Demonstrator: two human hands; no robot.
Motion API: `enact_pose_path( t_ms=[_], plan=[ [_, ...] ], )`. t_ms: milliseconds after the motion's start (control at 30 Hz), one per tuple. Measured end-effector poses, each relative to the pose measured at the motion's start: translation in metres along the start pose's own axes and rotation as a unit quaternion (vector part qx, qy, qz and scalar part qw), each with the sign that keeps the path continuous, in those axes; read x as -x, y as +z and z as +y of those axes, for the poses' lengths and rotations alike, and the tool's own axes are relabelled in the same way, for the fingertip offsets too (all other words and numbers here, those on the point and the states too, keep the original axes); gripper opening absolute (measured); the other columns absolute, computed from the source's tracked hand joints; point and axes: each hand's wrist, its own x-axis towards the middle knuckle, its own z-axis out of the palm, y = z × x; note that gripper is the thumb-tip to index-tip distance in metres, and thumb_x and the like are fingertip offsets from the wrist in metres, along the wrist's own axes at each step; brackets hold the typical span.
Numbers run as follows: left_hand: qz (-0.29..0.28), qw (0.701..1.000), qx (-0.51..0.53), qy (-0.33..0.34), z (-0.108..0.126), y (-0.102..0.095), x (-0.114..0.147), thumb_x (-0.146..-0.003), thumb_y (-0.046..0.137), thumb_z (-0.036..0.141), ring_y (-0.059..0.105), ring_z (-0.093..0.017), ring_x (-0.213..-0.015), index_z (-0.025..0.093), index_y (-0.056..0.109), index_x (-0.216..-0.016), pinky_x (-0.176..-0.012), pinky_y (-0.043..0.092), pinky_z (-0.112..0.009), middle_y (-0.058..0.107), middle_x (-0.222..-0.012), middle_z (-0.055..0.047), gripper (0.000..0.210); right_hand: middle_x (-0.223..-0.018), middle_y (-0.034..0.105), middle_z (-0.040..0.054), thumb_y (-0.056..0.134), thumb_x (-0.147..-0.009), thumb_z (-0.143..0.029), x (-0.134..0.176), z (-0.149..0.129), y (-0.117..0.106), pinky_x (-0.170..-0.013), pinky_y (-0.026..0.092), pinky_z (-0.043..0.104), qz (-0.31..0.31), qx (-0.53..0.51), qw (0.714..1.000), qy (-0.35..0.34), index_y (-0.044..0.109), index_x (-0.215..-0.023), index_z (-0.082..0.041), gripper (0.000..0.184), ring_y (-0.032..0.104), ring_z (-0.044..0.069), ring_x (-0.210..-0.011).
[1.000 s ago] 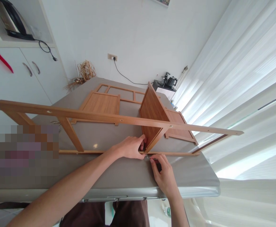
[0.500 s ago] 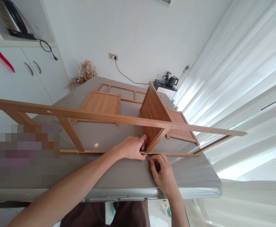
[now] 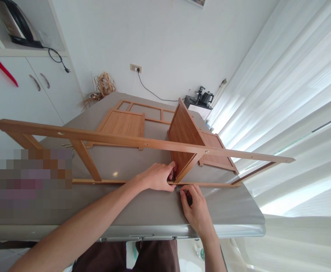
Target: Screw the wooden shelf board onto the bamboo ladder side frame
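A ladder-like wooden side frame (image 3: pixel 120 140) stands on its long edge across the table. Against its crosspiece a wooden panel (image 3: pixel 186 132) stands upright, reaching away from me. My left hand (image 3: pixel 161 176) is closed around the frame's lower rail (image 3: pixel 142 183), where the panel meets it. Just to the right, my right hand (image 3: pixel 193 200) pinches a small bent metal hex key (image 3: pixel 177 189). The key's end is at the lower rail beside my left fingertips; whether it sits in a bolt is too small to tell.
On the grey table (image 3: pixel 230 207) lie another wooden panel (image 3: pixel 122 126), a second frame (image 3: pixel 147 105) behind it, and a further panel (image 3: pixel 219 149) at right. Long curtains (image 3: pixel 304 132) hang along the right side. A pixelated patch hides the left part of the table.
Both hands stay in nearly the same place at the lower rail. The frame's upper rail has shifted very slightly at its ends.
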Motion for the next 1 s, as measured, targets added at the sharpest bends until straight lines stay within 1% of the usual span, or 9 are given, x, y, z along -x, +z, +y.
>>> enact_pose_path(
  t_ms=[200,533,767,1000],
  plan=[
    [-0.003,1.0,-0.001,0.002,0.0001,-0.0006,0.0005,-0.072,0.069,0.045,0.068,-0.021,-0.075,0.025,0.042,-0.094,-0.062,0.04,-0.032,0.071,-0.088,0.007,0.04,-0.101,0.06,0.0047,0.048,-0.102,-0.025,0.0022,0.0029,0.0003,-0.082,0.048,0.034,0.013,-0.008,1.0,-0.009,0.059,-0.108,-0.026,0.013,0.058,0.021,-0.092],
    [-0.016,1.0,0.0,-0.007,0.0027,-0.0029,0.0003,-0.072,0.069,0.045,0.069,-0.021,-0.077,0.025,0.041,-0.094,-0.063,0.041,-0.031,0.072,-0.09,0.005,0.04,-0.097,0.059,0.0053,0.044,-0.103,-0.025,0.0018,0.0013,0.0015,-0.082,0.048,0.034,0.003,-0.003,1.0,-0.001,0.059,-0.101,-0.025,0.015,0.056,0.022,-0.092],
    [-0.012,1.0,0.004,-0.008,0.0012,-0.0026,0.0005,-0.072,0.068,0.046,0.068,-0.021,-0.075,0.025,0.042,-0.094,-0.062,0.04,-0.032,0.072,-0.089,0.005,0.04,-0.097,0.061,0.0055,0.044,-0.104,-0.026,0.0008,0.0014,0.0016,-0.082,0.048,0.035,0.008,0.004,1.0,-0.011,0.06,-0.101,-0.024,0.016,0.057,0.022,-0.092],
    [-0.011,1.0,0.005,-0.005,0.0001,-0.0009,0.0005,-0.072,0.069,0.046,0.069,-0.021,-0.075,0.025,0.042,-0.095,-0.062,0.04,-0.032,0.072,-0.089,0.005,0.041,-0.1,0.061,0.0063,0.046,-0.103,-0.025,0.0009,0.0,0.0014,-0.085,0.048,0.039,0.032,0.031,0.999,-0.023,0.061,-0.102,-0.026,0.016,0.057,0.024,-0.096]
  ],
)
